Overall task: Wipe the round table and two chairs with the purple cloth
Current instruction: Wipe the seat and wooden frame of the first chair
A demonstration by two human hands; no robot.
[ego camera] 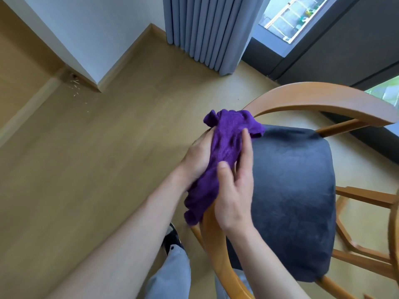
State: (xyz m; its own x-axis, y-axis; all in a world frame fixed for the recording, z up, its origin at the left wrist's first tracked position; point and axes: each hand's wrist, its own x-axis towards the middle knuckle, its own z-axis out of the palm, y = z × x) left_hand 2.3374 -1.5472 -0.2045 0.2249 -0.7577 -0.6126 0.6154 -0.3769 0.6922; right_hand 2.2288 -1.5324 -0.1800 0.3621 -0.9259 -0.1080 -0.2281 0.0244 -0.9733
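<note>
Now on chair step | crumpled purple microfibre cloth (224, 152) bunched over curved wooden chair armrest (218, 244), beside navy cushioned seat (291, 197) | left hand (198, 158) gripping cloth, fingers curled; right hand (235, 190) fingers straight, thumb pressing cloth | next, probably: regather cloth, wipe along rail | round table unseen

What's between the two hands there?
The bunched purple cloth lies between the left hand and right hand, over the chair's wooden rail, in the head view.
</note>
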